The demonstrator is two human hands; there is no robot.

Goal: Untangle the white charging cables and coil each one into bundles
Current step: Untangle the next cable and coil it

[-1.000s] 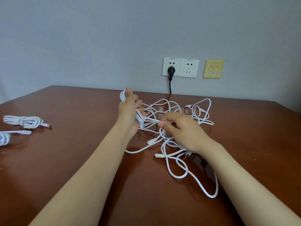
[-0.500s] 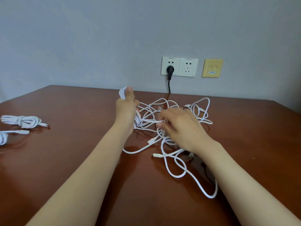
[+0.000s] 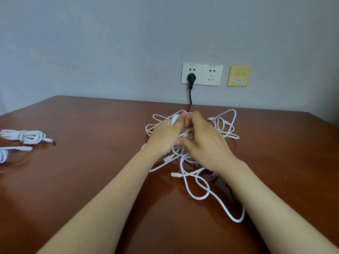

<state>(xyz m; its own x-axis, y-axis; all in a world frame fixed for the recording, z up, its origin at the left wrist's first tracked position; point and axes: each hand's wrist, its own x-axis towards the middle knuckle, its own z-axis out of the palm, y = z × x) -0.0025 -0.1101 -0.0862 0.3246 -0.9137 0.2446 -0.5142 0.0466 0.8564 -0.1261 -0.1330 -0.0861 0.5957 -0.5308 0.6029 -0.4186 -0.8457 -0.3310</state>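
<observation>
Both hands meet above the tangle (image 3: pixel 181 165) of white cables in the middle of the desk (image 3: pixel 91 180). The left hand (image 3: pixel 163 138) clamps a few gathered loops (image 3: pixel 174 120). The right hand (image 3: pixel 205 143) curls against it, its grip hidden. Loose slack trails toward the person under the right forearm, so the right hand is nearer. Finished bundles (image 3: pixel 25 136) lie well apart, far left.

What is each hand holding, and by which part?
Left hand grips a bunch of white cable loops at their folded end, which sticks out above its thumb. Right hand curls into the cable tangle; its hold is hidden.
</observation>
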